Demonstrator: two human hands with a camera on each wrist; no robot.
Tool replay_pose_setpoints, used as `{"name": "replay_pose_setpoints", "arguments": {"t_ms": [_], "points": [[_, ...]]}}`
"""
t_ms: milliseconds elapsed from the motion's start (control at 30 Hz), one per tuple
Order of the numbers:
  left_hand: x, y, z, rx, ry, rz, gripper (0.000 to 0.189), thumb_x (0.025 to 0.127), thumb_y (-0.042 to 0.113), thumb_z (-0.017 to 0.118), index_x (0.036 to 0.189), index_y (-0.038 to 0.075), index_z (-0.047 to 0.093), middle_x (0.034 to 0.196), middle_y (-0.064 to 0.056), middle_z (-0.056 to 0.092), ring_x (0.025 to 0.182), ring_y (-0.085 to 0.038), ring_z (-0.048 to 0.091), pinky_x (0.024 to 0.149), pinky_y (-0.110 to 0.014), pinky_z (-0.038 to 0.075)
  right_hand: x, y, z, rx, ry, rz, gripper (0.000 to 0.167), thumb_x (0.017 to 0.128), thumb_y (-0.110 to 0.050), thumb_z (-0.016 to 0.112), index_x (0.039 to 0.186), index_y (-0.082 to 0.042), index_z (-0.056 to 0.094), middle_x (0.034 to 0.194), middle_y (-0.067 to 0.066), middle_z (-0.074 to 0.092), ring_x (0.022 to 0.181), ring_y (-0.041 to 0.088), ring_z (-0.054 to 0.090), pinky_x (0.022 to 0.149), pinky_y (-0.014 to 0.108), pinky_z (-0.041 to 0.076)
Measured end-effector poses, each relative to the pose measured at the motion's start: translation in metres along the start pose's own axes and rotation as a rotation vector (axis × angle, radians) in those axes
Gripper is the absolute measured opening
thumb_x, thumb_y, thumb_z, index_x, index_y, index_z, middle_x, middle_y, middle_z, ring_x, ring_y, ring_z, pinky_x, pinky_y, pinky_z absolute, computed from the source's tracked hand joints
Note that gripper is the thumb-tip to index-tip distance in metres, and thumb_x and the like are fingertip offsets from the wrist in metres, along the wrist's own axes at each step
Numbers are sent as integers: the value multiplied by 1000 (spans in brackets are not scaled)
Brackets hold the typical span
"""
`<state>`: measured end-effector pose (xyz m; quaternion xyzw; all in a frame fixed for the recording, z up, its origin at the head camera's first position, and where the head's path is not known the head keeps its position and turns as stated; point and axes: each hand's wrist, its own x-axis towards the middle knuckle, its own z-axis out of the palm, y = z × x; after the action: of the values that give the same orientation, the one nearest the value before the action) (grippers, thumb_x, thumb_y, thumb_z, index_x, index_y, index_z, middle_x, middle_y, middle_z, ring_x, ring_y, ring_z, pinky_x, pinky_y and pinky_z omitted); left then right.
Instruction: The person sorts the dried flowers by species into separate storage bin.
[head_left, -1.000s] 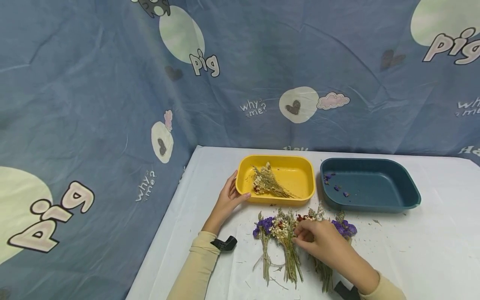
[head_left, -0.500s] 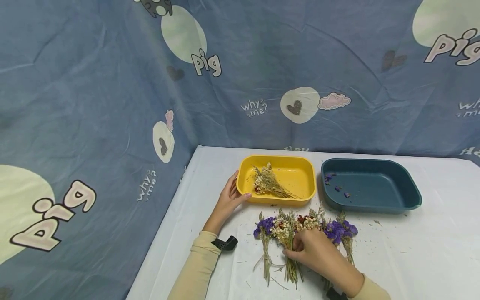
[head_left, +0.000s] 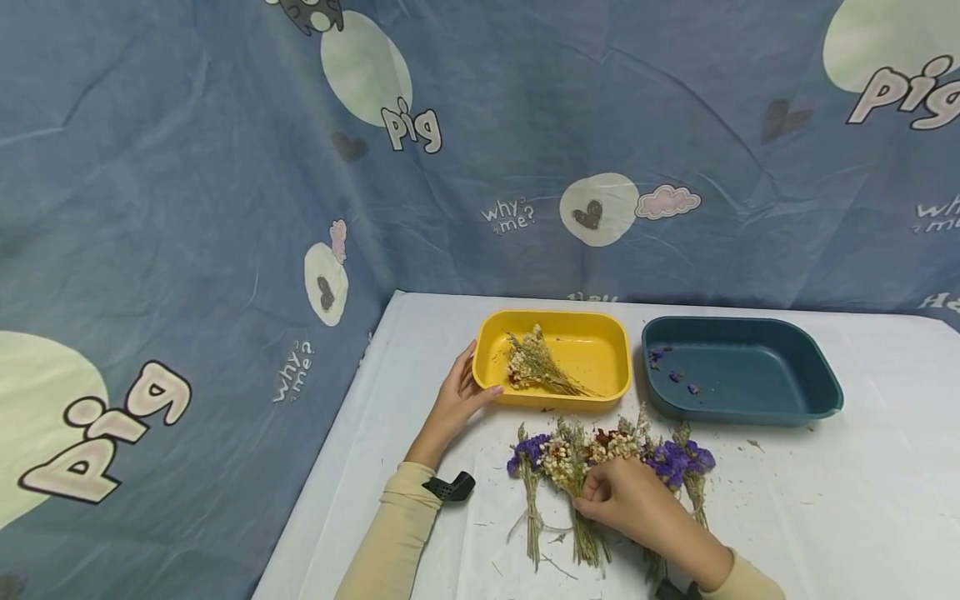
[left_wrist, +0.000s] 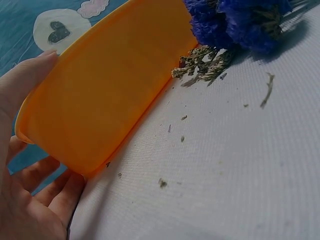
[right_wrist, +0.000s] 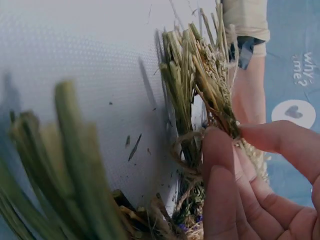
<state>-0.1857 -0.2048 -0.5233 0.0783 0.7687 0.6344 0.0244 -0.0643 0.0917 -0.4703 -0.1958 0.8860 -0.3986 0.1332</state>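
Note:
My left hand [head_left: 450, 400] holds the near left corner of a yellow plastic tray [head_left: 555, 403]. In the left wrist view its thumb lies along the rim and the fingers bend round the end wall. Over the white cloth, my right hand [head_left: 637, 504] pinches the stems of a dried flower bunch [head_left: 562, 457] with cream blossoms. The right wrist view shows thumb and fingertips meeting on these stems [right_wrist: 212, 95], close to a twine tie [right_wrist: 187, 142]. Purple bunches [head_left: 531, 450] lie on its left and right, and a red-and-cream bunch [head_left: 615, 440] is partly covered by the right hand.
Inside the yellow tray lies another dried bunch [head_left: 540, 362]. A dark teal tray [head_left: 750, 412] with a few purple petals [head_left: 675, 377] stands to its right. Stem bits and crumbs are scattered over the cloth. A patterned blue curtain [head_left: 480, 258] hangs behind the table.
My right hand has moved left and toward me, down onto the cream bunch's stems. Those stem ends have shifted slightly right. The left hand and both trays stay put.

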Motion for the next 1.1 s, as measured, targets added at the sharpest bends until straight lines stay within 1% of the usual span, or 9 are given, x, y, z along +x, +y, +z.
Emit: {"name": "replay_pose_setpoints", "arguments": {"t_ms": [200, 433, 567, 767, 900, 1000, 1100], "points": [[-1, 0, 0, -8, -1, -1, 93, 92, 20, 80, 165, 30, 23, 164, -6, 39, 152, -26, 40, 124, -37, 39, -1, 2, -2, 73, -20, -28, 16, 87, -19, 81, 73, -20, 72, 65, -14, 68, 56, -2, 58, 55, 19, 50], [0, -1, 0, -17, 1, 4, 93, 92, 18, 80, 165, 30, 23, 164, -7, 40, 152, -27, 41, 124, -40, 38, -1, 5, -5, 161, -74, -30, 14, 89, -21, 78, 77, -19, 73, 69, -8, 71, 59, 1, 62, 57, 20, 52], [0, 0, 0, -22, -3, -6, 92, 93, 17, 79, 165, 30, 23, 165, -7, 38, 152, -27, 41, 125, -40, 38, -1, 5, -6, 191, -100, -31, 12, 89, -19, 76, 78, -18, 73, 71, -8, 71, 62, 2, 62, 59, 20, 53], [1, 2, 0, -38, -17, -29, 96, 94, 15, 77, 167, 26, 15, 168, -10, 32, 155, -28, 35, 127, -38, 34, -1, 4, -10, 245, -135, -53, 9, 91, -17, 74, 82, -15, 73, 77, -7, 71, 70, 2, 64, 65, 21, 57], [1, 1, 0, -40, -20, -28, 97, 94, 14, 77, 167, 25, 14, 168, -12, 32, 155, -29, 35, 127, -39, 34, -1, 4, -11, 293, -161, -73, 10, 92, -18, 75, 84, -13, 72, 79, -4, 71, 69, 3, 64, 62, 23, 57], [1, 1, 0, -37, -15, -15, 95, 94, 14, 77, 167, 25, 17, 167, -11, 35, 154, -29, 38, 126, -40, 36, -2, 4, -12, 328, -177, -83, 11, 93, -19, 75, 85, -12, 73, 80, -2, 72, 67, 4, 64, 57, 24, 57], [0, -1, -1, -26, -11, -2, 93, 93, 17, 78, 166, 26, 20, 165, -8, 37, 153, -27, 39, 125, -40, 37, -2, 4, -15, 375, -197, -89, 12, 93, -18, 75, 87, -9, 73, 80, 1, 73, 65, 7, 64, 56, 29, 59]]}}
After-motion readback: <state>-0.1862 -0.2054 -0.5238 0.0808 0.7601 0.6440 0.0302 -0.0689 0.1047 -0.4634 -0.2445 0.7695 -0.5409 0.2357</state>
